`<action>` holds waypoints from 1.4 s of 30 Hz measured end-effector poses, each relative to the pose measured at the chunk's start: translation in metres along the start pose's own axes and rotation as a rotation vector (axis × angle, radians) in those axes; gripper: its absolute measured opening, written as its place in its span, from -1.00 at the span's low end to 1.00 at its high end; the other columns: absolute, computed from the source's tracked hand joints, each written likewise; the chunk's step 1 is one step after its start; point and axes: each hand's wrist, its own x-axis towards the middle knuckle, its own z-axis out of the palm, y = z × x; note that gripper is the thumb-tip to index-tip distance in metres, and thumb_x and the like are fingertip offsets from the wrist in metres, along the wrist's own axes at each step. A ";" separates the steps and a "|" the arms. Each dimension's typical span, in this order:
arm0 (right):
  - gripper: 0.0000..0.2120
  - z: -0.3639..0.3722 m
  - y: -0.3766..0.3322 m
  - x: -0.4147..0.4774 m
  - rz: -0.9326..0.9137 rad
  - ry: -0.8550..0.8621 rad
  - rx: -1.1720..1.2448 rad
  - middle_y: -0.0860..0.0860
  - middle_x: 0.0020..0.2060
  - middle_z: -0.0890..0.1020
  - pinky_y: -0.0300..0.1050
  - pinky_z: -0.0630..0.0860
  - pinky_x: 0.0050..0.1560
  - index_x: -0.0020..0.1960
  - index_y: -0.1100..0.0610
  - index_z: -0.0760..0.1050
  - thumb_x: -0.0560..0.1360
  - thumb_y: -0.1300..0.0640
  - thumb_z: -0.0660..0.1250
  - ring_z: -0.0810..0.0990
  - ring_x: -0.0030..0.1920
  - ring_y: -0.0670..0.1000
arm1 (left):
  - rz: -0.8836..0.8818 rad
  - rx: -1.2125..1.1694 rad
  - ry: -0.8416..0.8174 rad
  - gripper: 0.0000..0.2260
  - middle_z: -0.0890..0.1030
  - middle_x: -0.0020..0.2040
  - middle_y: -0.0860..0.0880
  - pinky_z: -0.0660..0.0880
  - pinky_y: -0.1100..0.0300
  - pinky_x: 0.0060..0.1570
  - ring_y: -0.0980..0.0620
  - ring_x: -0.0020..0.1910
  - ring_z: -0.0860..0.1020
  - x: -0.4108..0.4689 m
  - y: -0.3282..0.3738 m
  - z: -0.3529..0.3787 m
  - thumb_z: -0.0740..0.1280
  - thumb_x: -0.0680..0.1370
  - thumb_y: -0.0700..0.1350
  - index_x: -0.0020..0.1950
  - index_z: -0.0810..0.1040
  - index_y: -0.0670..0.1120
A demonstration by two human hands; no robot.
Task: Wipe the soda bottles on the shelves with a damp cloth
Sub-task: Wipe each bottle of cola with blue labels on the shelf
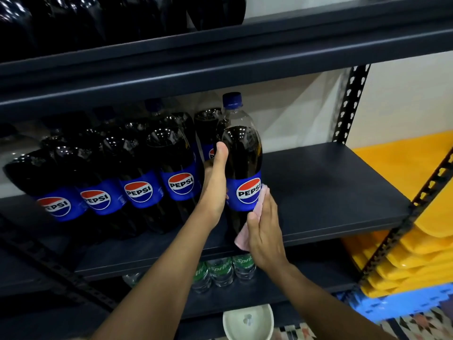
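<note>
The right hand (263, 227) lies flat, fingers straight, pressing a pink cloth (241, 239) on the Pepsi bottle (241, 153). The left hand (215, 187) wraps round that bottle, thumb up. It stands near the front edge of the shelf (331, 192), just beside the other bottles (139, 177).

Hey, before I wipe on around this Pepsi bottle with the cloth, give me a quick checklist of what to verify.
1. Left hand grips the Pepsi bottle: ok, thumb up its left side.
2. Pink cloth on the bottle: ok, right hand presses it low on the right side.
3. Blue cap on: ok.
4. Cloth damp: cannot tell.
5. Bottle's base resting on the shelf: cannot tell, dark and partly hidden by the cloth.
6. Free shelf space to its right: ok.
</note>
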 end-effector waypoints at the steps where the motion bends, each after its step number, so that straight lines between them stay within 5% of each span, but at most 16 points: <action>1: -0.46 -0.004 -0.004 0.003 0.002 -0.012 0.003 -0.24 0.60 0.06 0.07 0.28 0.56 0.56 -0.43 -0.24 0.67 -0.28 -0.07 0.12 0.58 -0.20 | 0.007 0.011 -0.017 -0.01 0.58 0.47 0.00 0.44 -0.16 0.47 -0.05 0.42 0.57 -0.001 0.002 0.000 0.33 0.34 0.64 0.59 0.42 0.06; 5: -0.45 -0.020 -0.045 0.040 -0.071 0.062 0.031 -0.16 0.58 0.14 0.00 0.30 0.54 0.64 -0.27 -0.18 0.70 -0.25 -0.09 0.20 0.55 -0.20 | 0.028 0.039 -0.089 -0.17 0.60 0.45 0.00 0.38 -0.13 0.52 0.00 0.44 0.55 -0.007 0.008 0.005 0.17 0.50 0.57 0.55 0.49 0.02; 9: -0.51 -0.045 -0.101 0.097 -0.187 0.130 0.038 -0.01 0.48 0.32 -0.04 0.41 0.40 0.65 -0.10 0.08 0.74 -0.09 -0.02 0.40 0.42 -0.07 | -0.010 0.116 -0.068 -0.11 0.33 0.65 0.11 0.14 -0.13 0.64 0.13 0.63 0.27 -0.004 0.007 0.004 0.07 0.48 0.65 0.67 0.29 0.15; 12: -0.66 -0.056 -0.130 0.137 -0.193 0.085 0.068 0.13 0.23 0.53 -0.13 0.44 0.04 0.30 -0.09 0.47 0.68 -0.14 0.03 0.55 0.09 -0.07 | -0.037 0.059 -0.115 -0.33 0.60 0.45 -0.01 0.44 -0.04 0.48 0.03 0.43 0.56 -0.010 0.011 0.007 0.00 0.63 0.48 0.51 0.50 0.11; 14: -0.73 -0.053 -0.132 0.149 -0.166 0.069 0.041 0.17 0.05 0.59 -0.17 0.38 -0.10 0.07 -0.11 0.44 0.66 -0.18 0.02 0.56 -0.11 -0.08 | -0.039 -0.018 -0.148 -0.42 0.68 0.33 -0.09 0.54 0.00 0.35 -0.05 0.33 0.64 -0.017 0.006 0.008 -0.01 0.67 0.36 0.43 0.55 0.06; 16: -0.70 -0.047 -0.123 0.142 -0.148 0.102 0.113 0.03 -0.07 0.58 -0.17 0.40 -0.12 0.08 -0.07 0.49 0.67 -0.15 0.02 0.55 -0.15 -0.14 | -0.033 -0.015 -0.148 -0.43 0.67 0.35 -0.09 0.49 -0.08 0.41 -0.06 0.36 0.62 -0.020 -0.004 0.007 0.05 0.64 0.38 0.43 0.55 0.08; 18: -0.61 -0.039 -0.112 0.126 -0.134 0.203 0.204 -0.01 -0.04 0.61 -0.10 0.48 0.00 0.26 0.06 0.56 0.70 -0.08 0.04 0.55 -0.04 -0.22 | -0.042 0.052 -0.155 -0.43 0.61 0.44 0.02 0.42 -0.07 0.50 0.02 0.45 0.55 -0.018 -0.009 0.005 0.08 0.61 0.44 0.48 0.50 0.19; 19: -0.60 -0.035 -0.104 0.118 -0.129 0.245 0.238 0.00 0.15 0.63 -0.14 0.49 0.16 0.41 0.09 0.50 0.72 -0.03 0.04 0.55 0.13 -0.26 | -0.048 0.082 -0.169 -0.39 0.56 0.49 0.07 0.38 -0.04 0.53 0.07 0.49 0.50 -0.017 -0.010 0.004 0.10 0.60 0.48 0.52 0.46 0.20; 22: -0.55 -0.019 -0.078 0.094 -0.070 0.273 0.269 -0.23 0.53 0.31 -0.35 0.23 0.44 0.63 -0.06 0.17 0.75 0.01 -0.03 0.26 0.52 -0.29 | -0.052 0.091 -0.154 -0.19 0.51 0.53 0.07 0.36 -0.01 0.54 0.12 0.51 0.46 -0.012 -0.018 0.000 0.21 0.52 0.55 0.62 0.39 0.06; 25: -0.57 -0.007 -0.051 0.067 0.093 0.251 0.235 -0.30 0.53 0.34 -0.12 0.32 0.50 0.59 -0.32 0.13 0.75 -0.07 -0.07 0.32 0.51 -0.25 | 0.006 0.246 -0.094 -0.19 0.61 0.37 0.10 0.55 0.28 0.27 0.22 0.32 0.60 -0.014 -0.022 0.004 0.47 0.43 0.38 0.55 0.36 0.01; 27: -0.59 -0.005 -0.038 0.051 0.229 0.232 0.302 -0.39 0.34 0.52 0.07 0.47 0.41 0.42 -0.58 0.20 0.77 -0.05 0.00 0.51 0.37 -0.21 | 0.033 0.370 -0.054 -0.12 0.65 0.27 0.08 0.62 0.22 0.17 0.19 0.19 0.67 -0.013 -0.029 0.006 0.69 0.31 0.20 0.47 0.33 0.02; 30: -0.64 -0.007 -0.029 0.037 0.432 0.166 0.415 -0.40 0.08 0.65 0.04 0.54 0.32 0.13 -0.73 0.31 0.73 -0.18 0.01 0.62 0.15 -0.28 | 0.052 0.548 0.044 -0.12 0.68 0.15 0.10 0.67 0.14 0.09 0.20 0.07 0.70 -0.011 -0.039 0.009 0.76 0.22 0.12 0.37 0.33 0.07; 33: -0.72 -0.017 -0.021 0.033 0.492 0.128 0.465 -0.34 0.16 0.65 0.07 0.48 0.39 0.15 -0.66 0.41 0.68 -0.28 0.02 0.59 0.23 -0.23 | 0.065 0.663 0.099 -0.21 0.65 0.08 0.17 0.58 0.35 -0.11 0.30 -0.02 0.65 -0.015 -0.033 0.020 0.71 0.24 0.19 0.29 0.33 0.10; 36: -0.73 -0.040 -0.013 0.034 0.501 0.146 0.433 -0.31 0.29 0.60 0.09 0.41 0.46 0.20 -0.60 0.45 0.60 -0.39 0.06 0.53 0.34 -0.19 | 0.080 0.680 0.095 -0.22 0.65 0.07 0.18 0.59 0.28 -0.08 0.24 -0.01 0.66 -0.015 -0.034 0.039 0.67 0.23 0.26 0.28 0.34 0.11; 39: -0.68 -0.079 -0.023 0.036 0.447 0.219 0.310 -0.33 0.32 0.56 0.02 0.41 0.46 0.30 -0.51 0.46 0.64 -0.29 0.06 0.49 0.35 -0.24 | 0.064 0.583 0.089 -0.30 0.64 0.04 0.18 0.59 0.34 -0.07 0.28 -0.03 0.64 -0.012 -0.032 0.069 0.69 0.29 0.19 0.25 0.37 0.08; 42: -0.61 -0.120 -0.036 0.043 0.332 0.269 0.112 -0.28 0.28 0.60 -0.01 0.47 0.38 0.42 -0.31 0.46 0.68 -0.29 0.04 0.51 0.29 -0.27 | 0.034 0.409 0.098 -0.28 0.70 0.02 0.09 0.66 0.16 0.03 0.16 -0.05 0.70 -0.001 -0.024 0.101 0.62 0.18 0.32 0.19 0.48 0.04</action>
